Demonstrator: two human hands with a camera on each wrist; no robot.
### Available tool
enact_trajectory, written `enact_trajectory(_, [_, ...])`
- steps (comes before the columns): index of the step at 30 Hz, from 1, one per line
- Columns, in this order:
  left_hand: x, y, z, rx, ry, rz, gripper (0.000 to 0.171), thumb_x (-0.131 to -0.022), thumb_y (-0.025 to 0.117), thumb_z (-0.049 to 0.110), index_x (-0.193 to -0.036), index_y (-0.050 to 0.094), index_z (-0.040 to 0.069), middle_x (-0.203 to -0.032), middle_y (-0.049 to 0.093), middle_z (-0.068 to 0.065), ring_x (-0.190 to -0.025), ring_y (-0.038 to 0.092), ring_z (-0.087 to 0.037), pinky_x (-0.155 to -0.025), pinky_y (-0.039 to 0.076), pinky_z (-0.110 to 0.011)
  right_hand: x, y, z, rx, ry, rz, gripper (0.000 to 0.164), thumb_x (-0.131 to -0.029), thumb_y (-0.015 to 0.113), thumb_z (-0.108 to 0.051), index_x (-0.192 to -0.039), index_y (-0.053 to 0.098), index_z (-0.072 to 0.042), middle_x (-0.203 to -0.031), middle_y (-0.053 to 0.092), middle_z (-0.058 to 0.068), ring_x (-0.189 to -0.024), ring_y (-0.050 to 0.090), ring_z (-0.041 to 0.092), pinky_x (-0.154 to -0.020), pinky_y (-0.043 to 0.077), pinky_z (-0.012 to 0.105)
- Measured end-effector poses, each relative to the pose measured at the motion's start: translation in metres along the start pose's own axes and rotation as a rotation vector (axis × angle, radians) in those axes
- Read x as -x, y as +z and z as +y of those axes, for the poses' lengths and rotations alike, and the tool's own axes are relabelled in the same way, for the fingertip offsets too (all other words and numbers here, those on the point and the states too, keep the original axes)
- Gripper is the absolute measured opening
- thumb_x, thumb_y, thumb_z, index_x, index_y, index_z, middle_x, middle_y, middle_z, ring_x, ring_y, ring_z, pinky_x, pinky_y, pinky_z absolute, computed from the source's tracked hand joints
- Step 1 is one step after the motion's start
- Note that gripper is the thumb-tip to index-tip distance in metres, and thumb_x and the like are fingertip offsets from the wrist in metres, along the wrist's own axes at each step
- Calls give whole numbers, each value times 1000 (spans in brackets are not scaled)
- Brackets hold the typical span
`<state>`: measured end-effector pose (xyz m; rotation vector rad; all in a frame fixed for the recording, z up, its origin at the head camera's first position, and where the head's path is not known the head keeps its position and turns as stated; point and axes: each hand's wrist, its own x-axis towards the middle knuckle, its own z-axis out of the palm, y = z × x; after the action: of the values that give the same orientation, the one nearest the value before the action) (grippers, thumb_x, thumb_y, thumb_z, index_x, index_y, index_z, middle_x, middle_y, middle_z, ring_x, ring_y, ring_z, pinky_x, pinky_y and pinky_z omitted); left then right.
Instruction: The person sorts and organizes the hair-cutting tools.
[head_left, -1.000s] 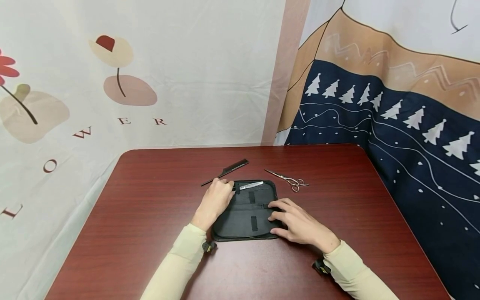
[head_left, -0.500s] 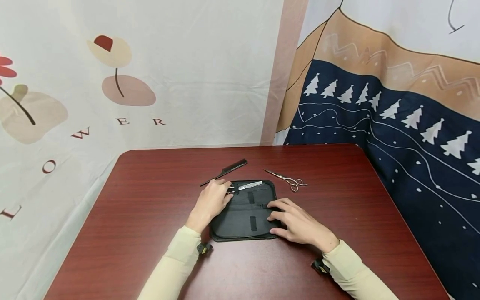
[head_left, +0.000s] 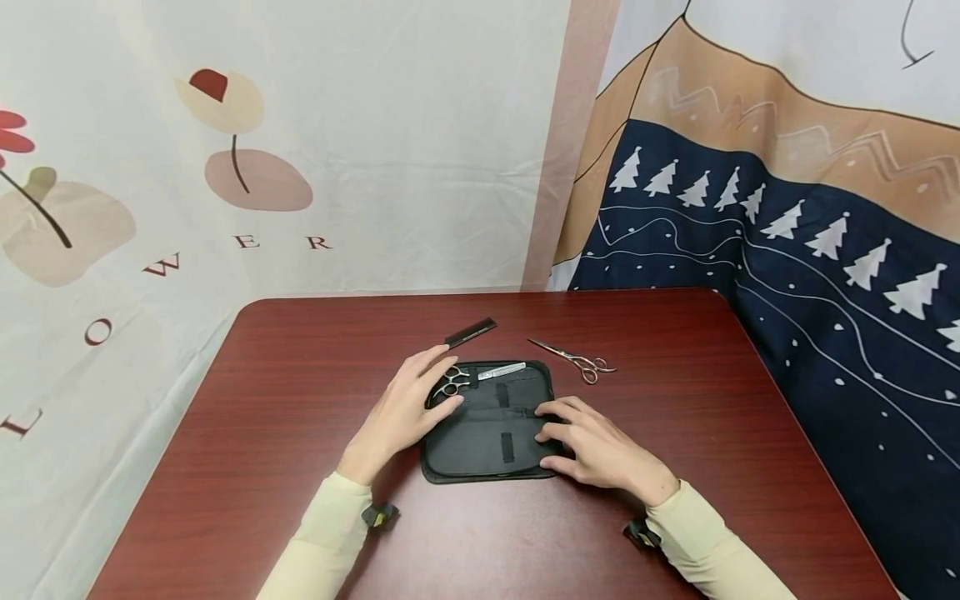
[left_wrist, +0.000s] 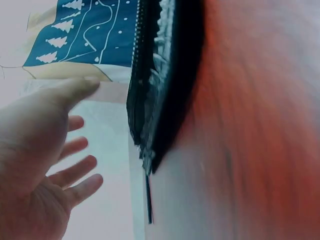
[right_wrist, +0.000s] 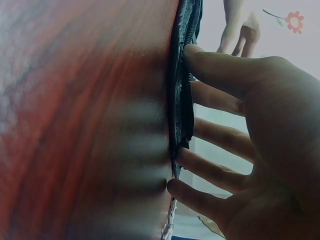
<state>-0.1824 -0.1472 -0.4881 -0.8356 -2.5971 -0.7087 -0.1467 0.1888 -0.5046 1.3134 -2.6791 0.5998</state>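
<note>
A black zip case (head_left: 480, 450) lies opened flat on the table. One pair of silver scissors (head_left: 502, 371) sits along its far side under a black elastic loop (head_left: 473, 377), finger rings toward the left. My left hand (head_left: 401, 408) hovers at the case's left edge, fingers spread and holding nothing; the left wrist view shows its fingers apart from the zip. My right hand (head_left: 592, 446) rests on the right edge, thumb and fingertips touching the zipped rim (right_wrist: 187, 30). Behind the case lies a black tail comb (head_left: 471, 332), its thin tail hidden by the left hand.
A second pair of silver scissors (head_left: 581, 360) lies on the red-brown table (head_left: 300, 358) behind the case, to the right. Patterned cloths, one pale (head_left: 420, 167) and one dark blue (head_left: 825, 333), hang beyond the table edges.
My left hand has let go of the scissors' rings and drawn back left and nearer, its fingers spreading. The rings now show inside the case. My right hand has stayed in place.
</note>
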Motion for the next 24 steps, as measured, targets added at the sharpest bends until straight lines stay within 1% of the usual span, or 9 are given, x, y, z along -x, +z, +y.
enact_trajectory(3, [9, -5, 0, 7, 17, 9, 72, -85, 83, 36, -144, 59, 2, -150, 49, -17, -136, 42, -34, -108, 41, -54, 0, 0, 0, 1, 2, -3, 23, -88, 80, -35, -103, 78, -18, -134, 61, 10, -126, 49, 25, -104, 45, 45])
enact_trajectory(6, [19, -10, 1, 5, 10, -14, 82, -83, 82, 45, -148, 55, 4, -153, 47, -16, -138, 40, -33, -109, 39, -56, 0, -1, -1, -1, 10, -10, 23, -88, 80, -36, -104, 79, -18, -135, 61, 10, -127, 49, 25, -104, 45, 45])
enact_trajectory(12, [40, -17, 5, -19, -4, -55, 96, -77, 82, 57, -151, 52, 4, -154, 46, -15, -142, 36, -33, -113, 34, -58, 0, -2, -1, -1, 19, -19, 23, -88, 80, -36, -104, 79, -19, -135, 61, 9, -128, 48, 25, -105, 45, 46])
enact_trajectory(18, [60, -20, 9, -16, -47, -125, 100, -75, 80, 65, -150, 53, 5, -153, 47, -15, -144, 34, -32, -112, 36, -58, 1, 0, 0, -8, 14, -16, 24, -88, 80, -36, -104, 79, -18, -135, 61, 9, -128, 48, 25, -104, 45, 46])
enact_trajectory(24, [67, -22, 15, 7, -77, -188, 101, -72, 84, 62, -151, 54, 6, -154, 46, -16, -143, 36, -33, -111, 38, -57, 1, 0, 1, -9, 11, -12, 24, -88, 80, -37, -104, 79, -18, -135, 61, 9, -128, 48, 25, -104, 45, 46])
